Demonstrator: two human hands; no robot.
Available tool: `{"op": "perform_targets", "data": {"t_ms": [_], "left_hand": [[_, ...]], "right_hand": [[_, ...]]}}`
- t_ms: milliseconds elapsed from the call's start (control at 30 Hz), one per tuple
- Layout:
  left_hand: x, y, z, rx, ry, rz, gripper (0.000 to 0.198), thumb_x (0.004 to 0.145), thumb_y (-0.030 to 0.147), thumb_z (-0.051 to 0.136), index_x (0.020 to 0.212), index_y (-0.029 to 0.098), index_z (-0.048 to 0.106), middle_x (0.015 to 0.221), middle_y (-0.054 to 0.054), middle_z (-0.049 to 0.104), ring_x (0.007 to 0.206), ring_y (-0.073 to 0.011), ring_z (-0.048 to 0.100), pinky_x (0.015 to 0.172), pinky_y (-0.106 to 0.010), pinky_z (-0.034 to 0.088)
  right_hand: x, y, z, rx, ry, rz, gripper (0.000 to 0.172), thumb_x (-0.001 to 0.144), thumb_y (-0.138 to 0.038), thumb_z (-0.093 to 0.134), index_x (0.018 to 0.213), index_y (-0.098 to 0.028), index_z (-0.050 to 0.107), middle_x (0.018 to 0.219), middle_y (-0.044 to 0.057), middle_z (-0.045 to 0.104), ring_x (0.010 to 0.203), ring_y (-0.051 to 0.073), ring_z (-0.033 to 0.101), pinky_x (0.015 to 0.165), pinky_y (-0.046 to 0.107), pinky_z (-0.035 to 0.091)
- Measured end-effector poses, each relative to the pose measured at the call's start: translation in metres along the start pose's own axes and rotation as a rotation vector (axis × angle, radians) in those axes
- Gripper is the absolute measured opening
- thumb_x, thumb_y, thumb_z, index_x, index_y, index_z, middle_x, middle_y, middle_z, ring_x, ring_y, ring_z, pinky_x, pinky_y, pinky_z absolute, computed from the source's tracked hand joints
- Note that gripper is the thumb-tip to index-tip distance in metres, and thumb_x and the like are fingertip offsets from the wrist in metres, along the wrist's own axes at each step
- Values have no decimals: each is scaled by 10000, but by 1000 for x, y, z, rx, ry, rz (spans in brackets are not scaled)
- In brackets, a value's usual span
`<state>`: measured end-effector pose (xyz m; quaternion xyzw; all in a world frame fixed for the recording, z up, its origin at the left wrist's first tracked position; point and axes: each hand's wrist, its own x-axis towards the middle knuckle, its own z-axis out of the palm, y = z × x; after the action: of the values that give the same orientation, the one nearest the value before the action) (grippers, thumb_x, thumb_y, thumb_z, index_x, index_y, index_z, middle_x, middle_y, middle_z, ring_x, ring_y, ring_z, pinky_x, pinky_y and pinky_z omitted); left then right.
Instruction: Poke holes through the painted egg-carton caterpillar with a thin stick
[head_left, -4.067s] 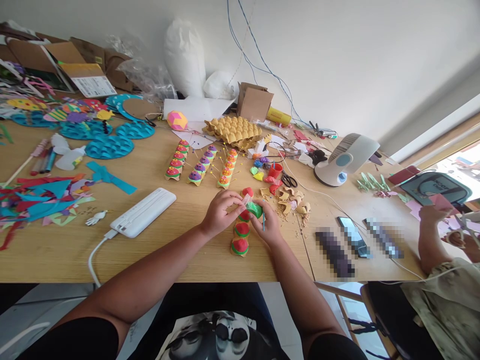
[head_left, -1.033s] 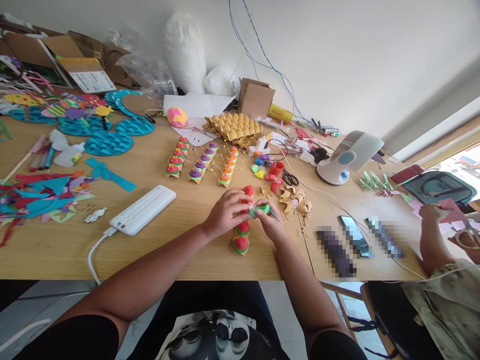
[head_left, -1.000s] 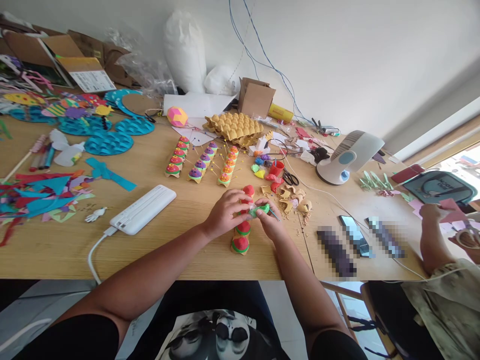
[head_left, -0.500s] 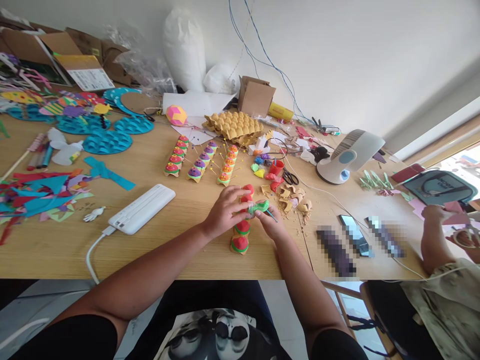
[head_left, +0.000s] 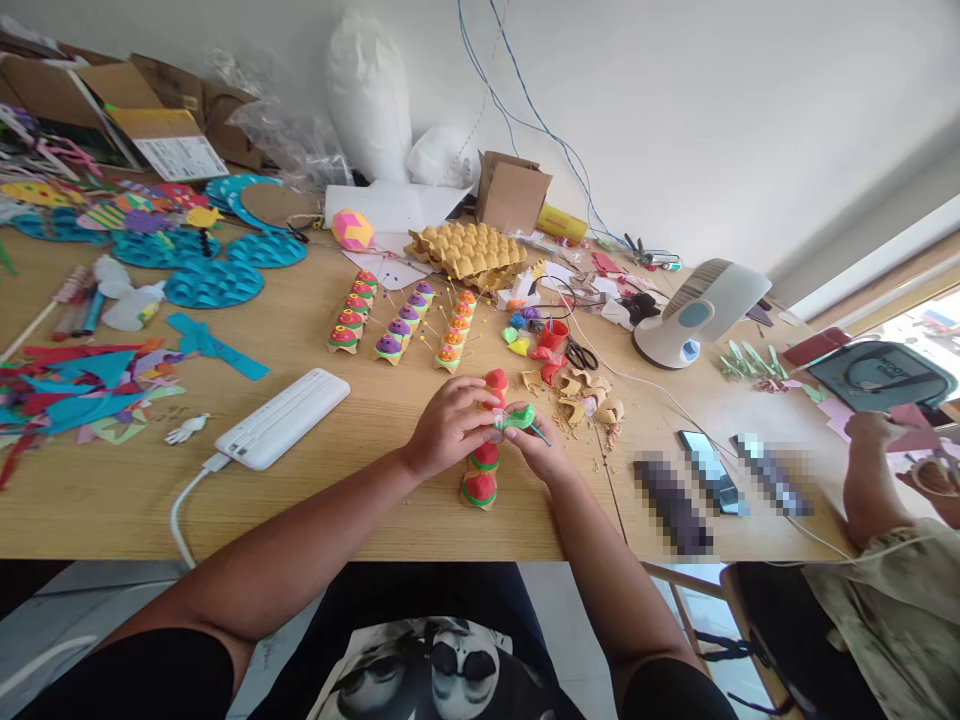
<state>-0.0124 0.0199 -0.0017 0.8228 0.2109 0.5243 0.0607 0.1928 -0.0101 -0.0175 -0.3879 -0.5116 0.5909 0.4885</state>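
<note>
My left hand (head_left: 448, 424) and my right hand (head_left: 537, 448) meet over a strip of egg-carton cups painted red and green (head_left: 481, 478) lying on the wooden table (head_left: 360, 480). Both hands are closed, pinching a small green piece (head_left: 516, 417) between their fingertips just above the strip. A thin stick pokes out of my right hand's fingers. The strip's far red cup (head_left: 495, 380) shows beyond my fingers.
Three more painted carton strips (head_left: 397, 330) lie further back, with an egg tray (head_left: 466, 250) behind. A white power bank (head_left: 283, 418) lies left, a small fan (head_left: 697, 310) and phones (head_left: 705, 470) right. Another person's hands (head_left: 892, 460) work at the right edge.
Over four seconds my hands lifted the green piece slightly and turned it between the fingertips, squeezing it narrower. The strip has stayed in place.
</note>
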Motion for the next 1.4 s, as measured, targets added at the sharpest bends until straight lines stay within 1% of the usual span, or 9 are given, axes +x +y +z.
{"op": "perform_targets", "data": {"t_ms": [200,367,500,633,800,967,1200,1300,1400], "left_hand": [[-2,0,-1,-19,3,-7,136,878,238,765,1008,277,767,1087,-39,752,1225,-255,577,1017,-467,529],[-3,0,-1,-20,-1,-3,136,886,229,754,1013,276,766,1053,-35,752,1214,-257,584,1009,-467,534],[-3,0,-1,-21,12,-12,156,899,214,738,1043,271,761,1049,-37,752,1203,-252,585,1011,-463,536],[-3,-1,2,16,3,-82,172,922,251,718,1085,280,764,1126,-48,740,1215,-253,577,1050,-484,514],[-4,-4,4,47,-14,-103,263,927,266,717,1188,283,742,1207,-53,718,1232,-250,563,1100,-496,482],[-3,-4,4,57,15,-132,242,914,283,736,1155,278,754,1204,-61,706,1214,-252,574,1089,-493,484],[-6,-7,7,1,-7,-214,224,905,321,748,1126,287,767,1276,-65,679,1260,-257,563,1131,-511,452],[-8,-10,10,-42,-21,-247,233,901,310,753,1131,278,766,1299,-71,677,1265,-254,570,1128,-499,457],[-9,-12,12,-109,-51,-298,230,886,280,769,1116,270,769,1268,-69,699,1245,-248,592,1103,-474,476]], "right_hand": [[-2,-3,1,-11,-3,38,461,678,-492,904,978,-245,658,868,-13,725,776,177,678,799,339,562],[-3,-4,3,-22,-35,28,442,711,-510,881,976,-241,652,818,-15,737,747,173,686,785,338,568],[-2,-3,4,-41,-9,-2,433,730,-526,863,970,-239,644,805,-15,739,735,174,690,772,335,573],[1,1,3,-47,43,-22,430,736,-512,863,986,-242,639,789,-18,725,730,177,683,789,347,579],[2,1,0,-63,118,-61,406,758,-469,858,1039,-257,656,902,-7,721,819,178,693,848,343,574],[-1,-3,0,-91,102,-44,415,752,-463,860,1067,-267,673,958,3,716,874,185,685,865,340,568],[-2,-6,-1,-185,118,-76,399,759,-475,846,1055,-266,680,1003,15,718,894,191,671,852,340,567],[-1,-6,-2,-271,117,-126,383,780,-491,829,1054,-262,690,1026,28,726,912,204,679,873,362,567],[-1,-7,-2,-381,116,-203,359,803,-502,809,1047,-262,703,1031,41,734,925,219,687,887,382,564]]}}
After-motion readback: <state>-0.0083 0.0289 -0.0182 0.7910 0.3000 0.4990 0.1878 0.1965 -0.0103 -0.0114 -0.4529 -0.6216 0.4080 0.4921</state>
